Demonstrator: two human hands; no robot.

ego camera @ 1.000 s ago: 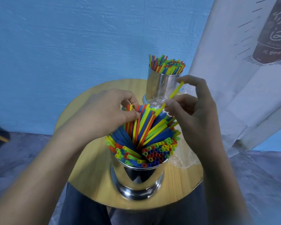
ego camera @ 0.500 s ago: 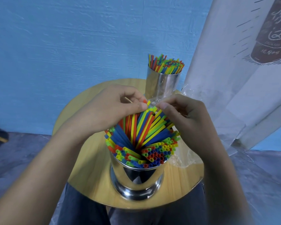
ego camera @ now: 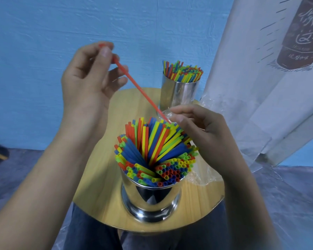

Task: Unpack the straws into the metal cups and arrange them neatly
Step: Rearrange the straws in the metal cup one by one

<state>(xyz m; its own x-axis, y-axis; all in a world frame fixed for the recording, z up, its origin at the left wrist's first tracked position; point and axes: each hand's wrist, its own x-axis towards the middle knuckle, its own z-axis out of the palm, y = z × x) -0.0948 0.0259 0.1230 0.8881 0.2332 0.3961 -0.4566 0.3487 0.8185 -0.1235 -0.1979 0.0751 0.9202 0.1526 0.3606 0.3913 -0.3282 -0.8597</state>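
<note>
Head camera view: a person seated at a round wooden table [ego camera: 101, 177] held a single red straw [ego camera: 139, 89] on a slant above the near metal cup [ego camera: 150, 199]. The left hand [ego camera: 87, 83], raised above and to the left of that cup, pinched the straw's upper end between thumb and forefinger, its other fingers loosely spread. The right hand [ego camera: 202, 130], just above the cup's far right rim, pinched the lower end with curled fingertips, close over the tips of the packed straws [ego camera: 152, 150]. Those straws, red, yellow, green and blue, filled the cup but leaned and fanned in several directions. Behind the near cup stood a second metal cup [ego camera: 179, 92], its own straws [ego camera: 182, 71] upright and more even. A crumpled clear plastic wrapper [ego camera: 206, 175] lay on the table just right of the near cup; no straws could be seen inside it. Unpacking looked all but finished, and the step in hand appeared to be tidying, one stray straw at a time. The next move would likely call for steering the red straw's lower end into a gap in the bundle and sliding it down without disturbing its neighbours.
</note>
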